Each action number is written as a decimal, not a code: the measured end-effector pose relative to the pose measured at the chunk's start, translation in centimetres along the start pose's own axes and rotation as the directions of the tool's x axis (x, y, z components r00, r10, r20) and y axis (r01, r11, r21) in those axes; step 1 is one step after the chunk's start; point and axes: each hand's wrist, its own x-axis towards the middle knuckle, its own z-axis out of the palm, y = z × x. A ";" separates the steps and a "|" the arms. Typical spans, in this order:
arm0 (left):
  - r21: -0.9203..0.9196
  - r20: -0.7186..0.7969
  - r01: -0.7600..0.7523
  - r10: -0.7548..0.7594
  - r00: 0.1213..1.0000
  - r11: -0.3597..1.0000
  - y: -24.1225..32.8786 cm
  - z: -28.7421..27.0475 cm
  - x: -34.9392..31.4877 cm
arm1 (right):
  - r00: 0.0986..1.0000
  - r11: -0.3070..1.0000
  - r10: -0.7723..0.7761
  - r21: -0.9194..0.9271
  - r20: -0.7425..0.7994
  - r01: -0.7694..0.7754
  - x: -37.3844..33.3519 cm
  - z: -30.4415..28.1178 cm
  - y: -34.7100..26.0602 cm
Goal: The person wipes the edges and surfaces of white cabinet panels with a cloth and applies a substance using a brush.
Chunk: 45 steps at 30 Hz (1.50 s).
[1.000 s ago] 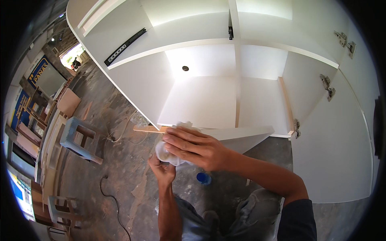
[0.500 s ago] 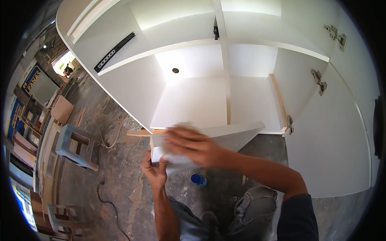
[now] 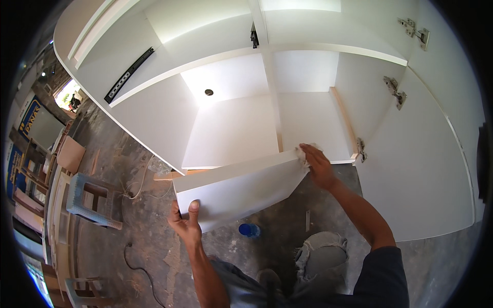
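One thick white panel (image 3: 244,192) slants across the centre of the frame, just below the open cabinet (image 3: 233,123). Your left grip (image 3: 186,220) is closed around its left end, thumb on the front face and fingers wrapping the edge; your right grip (image 3: 319,167) is curled over a white cloth (image 3: 303,155) at the right end. That cloth is no longer near the left end, so one wiping pass along the top looks about complete

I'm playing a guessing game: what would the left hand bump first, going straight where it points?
The left hand would probably push into the thick white rectangular board it grips.
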 end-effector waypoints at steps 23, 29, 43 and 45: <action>-0.035 0.043 -0.069 0.070 0.997 0.997 0.7 -0.1 -0.3 | 0.986 0.998 -0.048 -0.034 -0.157 0.043 -0.6 -0.3 -4.4; -0.009 0.048 -0.084 0.085 0.995 0.996 0.5 0.1 -0.3 | 0.965 0.927 -0.202 0.287 -0.167 0.243 7.0 2.1 -13.9; 0.013 0.007 -0.036 0.036 0.999 0.999 -1.9 -1.8 0.3 | 0.995 0.976 -0.094 0.194 -0.030 0.098 2.2 0.7 -4.9; 0.012 0.010 -0.051 0.050 0.999 0.999 -1.1 -1.3 0.3 | 0.990 0.963 -0.131 0.231 -0.053 0.140 3.3 1.2 -6.3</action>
